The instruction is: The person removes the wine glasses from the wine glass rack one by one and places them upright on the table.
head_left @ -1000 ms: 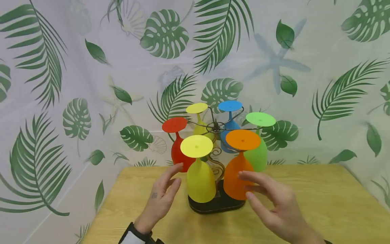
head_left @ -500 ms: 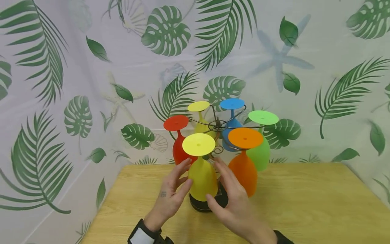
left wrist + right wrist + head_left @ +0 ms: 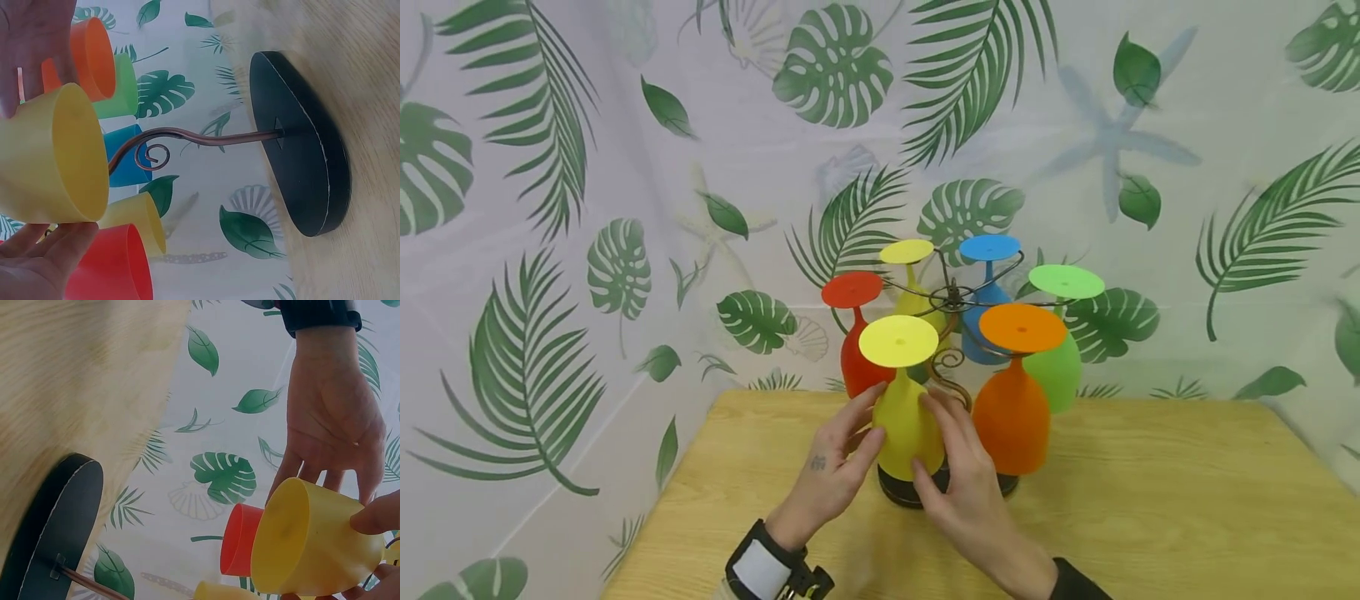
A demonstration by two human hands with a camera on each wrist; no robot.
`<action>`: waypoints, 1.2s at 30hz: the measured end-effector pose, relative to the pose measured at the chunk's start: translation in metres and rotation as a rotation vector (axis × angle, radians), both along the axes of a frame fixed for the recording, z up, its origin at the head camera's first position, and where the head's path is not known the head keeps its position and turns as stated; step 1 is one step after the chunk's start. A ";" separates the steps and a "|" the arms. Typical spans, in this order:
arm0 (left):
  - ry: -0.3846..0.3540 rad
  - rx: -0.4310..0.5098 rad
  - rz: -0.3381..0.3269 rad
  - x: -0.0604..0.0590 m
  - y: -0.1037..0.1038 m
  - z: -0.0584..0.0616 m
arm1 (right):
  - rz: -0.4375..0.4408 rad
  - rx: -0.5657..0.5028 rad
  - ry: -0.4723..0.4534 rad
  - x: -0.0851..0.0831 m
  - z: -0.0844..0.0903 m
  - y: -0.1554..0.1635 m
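While framing the near yellow goblet (image 3: 907,425) from both sides, holds it between the left hand (image 3: 835,467) and the right hand (image 3: 966,471). Bends the left fingers lightly along one side of the bowl, with the thumb spread away from them; does likewise with the right fingers and thumb on the opposite side. Has that goblet upside down between the palms, foot up above the fingers and mouth down. Has the red goblet (image 3: 861,358) just beyond the left fingertips; cannot tell whether touching it. Has the orange goblet (image 3: 1012,417) just right of the right hand, and the green goblet (image 3: 1055,367) past that. Faces the far yellow goblet (image 3: 912,302) and the blue goblet (image 3: 992,321) beyond both hands, also upturned around the metal rack (image 3: 206,139). Shows, lower than the hands, the black base (image 3: 303,162) standing on the wooden table (image 3: 1165,500). Wears a black wristband (image 3: 763,569) behind the left hand and a dark cuff (image 3: 1075,582) behind the right. Fronts a leaf-printed backdrop (image 3: 970,142) well beyond both hands.
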State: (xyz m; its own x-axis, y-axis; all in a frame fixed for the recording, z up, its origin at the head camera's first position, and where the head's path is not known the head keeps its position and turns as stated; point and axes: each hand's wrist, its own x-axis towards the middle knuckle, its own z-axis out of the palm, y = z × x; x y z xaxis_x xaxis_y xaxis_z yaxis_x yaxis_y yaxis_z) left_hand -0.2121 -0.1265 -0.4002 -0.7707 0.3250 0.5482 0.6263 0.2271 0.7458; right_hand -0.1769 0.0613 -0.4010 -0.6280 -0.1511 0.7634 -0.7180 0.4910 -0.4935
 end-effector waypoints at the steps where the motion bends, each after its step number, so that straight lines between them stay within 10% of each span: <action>1: -0.008 -0.001 0.001 0.000 0.000 0.001 | -0.002 0.001 0.001 -0.001 0.000 -0.001; 36: -0.013 -0.081 0.010 -0.016 0.014 0.010 | -0.037 -0.050 -0.162 -0.003 0.009 -0.003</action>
